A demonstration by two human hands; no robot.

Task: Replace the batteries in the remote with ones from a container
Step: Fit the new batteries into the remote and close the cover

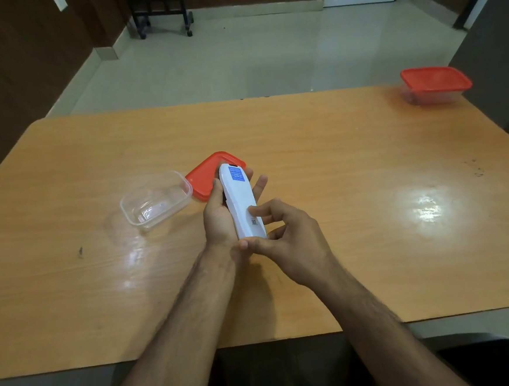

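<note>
The white remote (241,203) is up off the table (336,162), back side facing the camera, blue label at the far end. The left hand (218,217) cradles it from beneath, fingers curled round its left edge and fingertips showing past its right edge. The right hand (284,236) comes in from the right: its thumb sits at the near end of the remote, one finger lies across the back near the small printed code, and the other fingers are bent loosely beside it. So both hands are on the remote, over the middle of the table.

Just left of the hands sits a clear plastic container (156,200), lid off; I cannot tell what, if anything, lies in it. Its orange lid (206,175) lies flat beside it, partly behind the remote. Far off at the right back corner stands a second container (435,85), orange lid on.
</note>
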